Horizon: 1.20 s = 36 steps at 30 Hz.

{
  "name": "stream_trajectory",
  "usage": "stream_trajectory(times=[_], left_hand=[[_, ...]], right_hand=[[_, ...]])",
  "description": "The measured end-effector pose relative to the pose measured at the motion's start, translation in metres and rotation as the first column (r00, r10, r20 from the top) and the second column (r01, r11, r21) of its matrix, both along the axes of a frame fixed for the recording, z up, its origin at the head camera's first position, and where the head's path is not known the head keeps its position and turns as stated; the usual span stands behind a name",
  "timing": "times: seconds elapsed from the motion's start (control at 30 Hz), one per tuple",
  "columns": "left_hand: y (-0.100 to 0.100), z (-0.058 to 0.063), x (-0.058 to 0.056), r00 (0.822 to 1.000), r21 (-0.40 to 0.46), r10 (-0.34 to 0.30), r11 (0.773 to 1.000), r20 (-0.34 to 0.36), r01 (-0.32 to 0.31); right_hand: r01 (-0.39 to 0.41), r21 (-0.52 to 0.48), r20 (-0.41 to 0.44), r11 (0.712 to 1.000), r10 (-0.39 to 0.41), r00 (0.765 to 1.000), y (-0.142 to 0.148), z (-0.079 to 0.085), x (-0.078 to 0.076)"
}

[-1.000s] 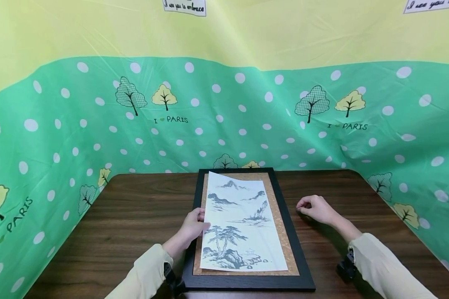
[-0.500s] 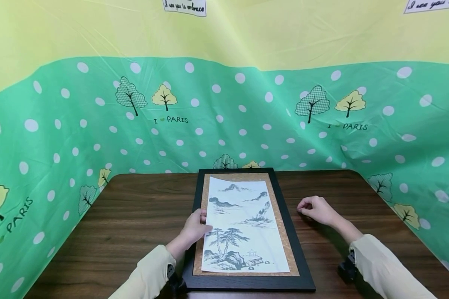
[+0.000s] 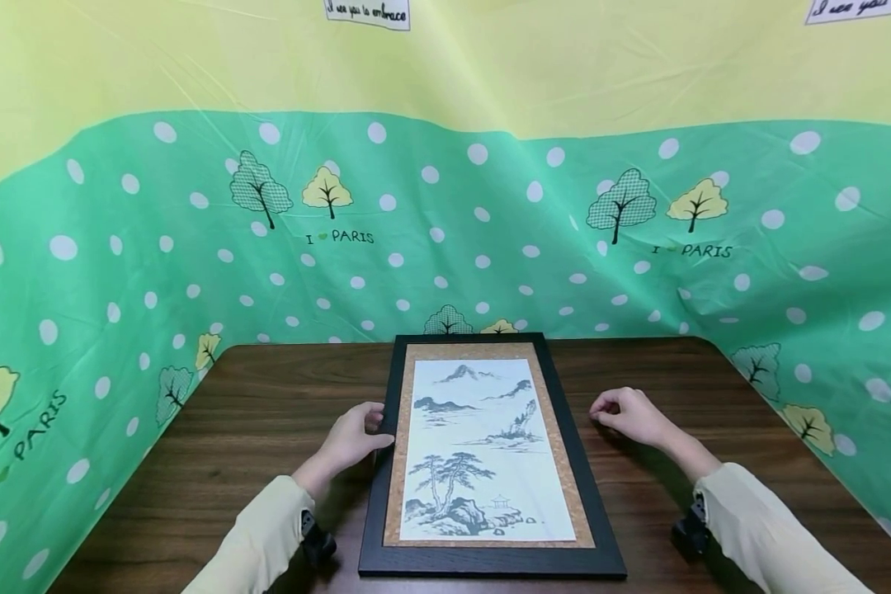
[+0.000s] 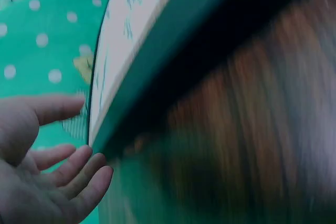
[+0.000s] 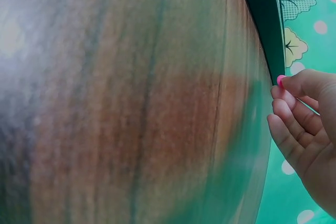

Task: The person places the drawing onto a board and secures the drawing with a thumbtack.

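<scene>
A sheet of white paper with an ink landscape (image 3: 475,495) lies on the cork board (image 3: 396,495) inside its black frame, a strip of cork showing along its sides. My left hand (image 3: 349,437) is beside the board's left edge, thumb and fingers spread apart with nothing between them. In the left wrist view, the left hand (image 4: 58,166) has its fingertips near the black frame (image 4: 152,82). On the table right of the board, my right hand (image 3: 631,417) pinches something. The right wrist view shows a small pink knob-like thing (image 5: 280,81) between thumb and forefinger, mostly hidden.
The board rests on a dark wooden table (image 3: 267,388), its far end near the table's back edge. Behind and at both sides hangs a green and yellow cloth (image 3: 475,198) with dots and trees. Each wrist wears a black device (image 3: 689,532).
My left hand has let go of the paper's left edge and drawn back leftward past the frame. The paper's upper left corner has settled down onto the cork. My right hand stays in place.
</scene>
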State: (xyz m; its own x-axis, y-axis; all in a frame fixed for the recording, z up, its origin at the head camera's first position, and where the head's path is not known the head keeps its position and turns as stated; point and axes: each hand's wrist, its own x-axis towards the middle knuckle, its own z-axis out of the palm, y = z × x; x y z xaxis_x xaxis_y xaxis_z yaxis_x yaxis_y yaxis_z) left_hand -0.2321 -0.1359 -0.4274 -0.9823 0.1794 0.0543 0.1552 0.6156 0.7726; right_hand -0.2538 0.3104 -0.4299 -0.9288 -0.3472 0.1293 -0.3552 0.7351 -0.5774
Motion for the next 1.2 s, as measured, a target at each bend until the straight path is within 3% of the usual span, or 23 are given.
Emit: stream_trajectory(times=[0.13,0.33,0.87,1.2], left_hand=[[-0.012,-0.005,-0.003,0.998,-0.054,-0.059,0.997,0.012,0.059],[-0.019,-0.011,-0.006,0.993,-0.064,-0.113,0.991,0.036,0.115],[-0.016,-0.012,-0.007,0.995,-0.077,-0.092,0.992,0.047,0.096],[-0.017,-0.011,-0.006,0.992,-0.061,-0.112,0.991,0.052,0.115]], right_hand=[[0.007,0.015,0.0,1.0,-0.007,1.0,-0.003,0.001,-0.002],[-0.038,0.041,-0.039,0.998,0.04,0.998,-0.01,0.007,-0.011],[-0.12,0.038,-0.104,0.992,0.123,0.987,-0.046,0.025,-0.031],[-0.16,0.049,-0.076,0.986,0.164,0.984,-0.071,0.031,-0.05]])
